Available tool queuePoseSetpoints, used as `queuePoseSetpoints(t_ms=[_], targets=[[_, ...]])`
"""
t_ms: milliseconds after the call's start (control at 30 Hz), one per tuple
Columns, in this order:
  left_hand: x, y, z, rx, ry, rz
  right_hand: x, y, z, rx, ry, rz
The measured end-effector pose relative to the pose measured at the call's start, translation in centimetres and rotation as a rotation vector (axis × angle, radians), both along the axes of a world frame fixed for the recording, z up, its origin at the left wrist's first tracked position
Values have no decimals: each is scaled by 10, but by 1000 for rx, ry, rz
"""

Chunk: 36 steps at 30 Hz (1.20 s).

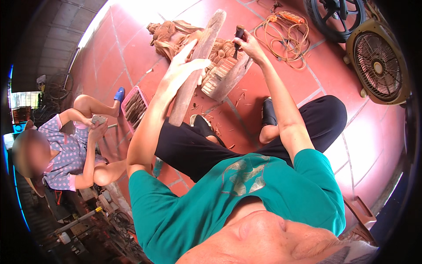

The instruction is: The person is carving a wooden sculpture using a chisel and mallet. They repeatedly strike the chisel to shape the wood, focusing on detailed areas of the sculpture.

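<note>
My left hand (182, 72) holds a long, flat wooden bat (210, 37) with a rounded far end, slanting up and away over the work. In my right hand (251, 46) is a chisel (239, 33) with a dark handle. Its blade points down at a carved wooden piece (165, 39) lying on the floor between and beyond my feet. Figures and folds are cut into the wood, and its near end is a plainer block. The bat and my left hand hide part of the carving. The chisel's very tip is hard to make out.
Wood chips lie on the red tiled floor (246, 119). A pink basket (135, 108) of tools stands left, near a seated person (66, 147) holding a phone (99, 119). At the right are a coiled cord (285, 42), a wheel (336, 15) and a box fan (378, 66).
</note>
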<state>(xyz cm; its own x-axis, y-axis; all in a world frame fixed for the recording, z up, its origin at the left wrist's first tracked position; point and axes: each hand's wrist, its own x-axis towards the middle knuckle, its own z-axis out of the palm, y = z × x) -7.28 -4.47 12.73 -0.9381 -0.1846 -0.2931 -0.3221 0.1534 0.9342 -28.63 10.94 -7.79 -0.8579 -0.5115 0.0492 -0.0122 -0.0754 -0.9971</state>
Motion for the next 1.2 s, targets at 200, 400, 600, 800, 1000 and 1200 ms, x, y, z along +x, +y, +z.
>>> queuePoseSetpoints(t_ms=[200, 400, 600, 800, 1000, 1200], targets=[[-56, -6, 2, -511, 423, -162, -4, -15, -21, 189, 239, -111], [-78, 12, -21, -921, 344, -203, -7, -14, -24, 104, 209, -79], [-87, -4, -3, -762, 170, -311, 1, -7, -13, 147, 228, -93], [-99, 15, -7, -732, 405, -134, -1, -6, -11, 100, 140, -47], [-103, 1, -38, -747, 186, -392, -5, -13, -25, 144, 161, -88], [-88, -11, -34, -598, 230, -296, -18, 13, -30, -156, -430, -33]])
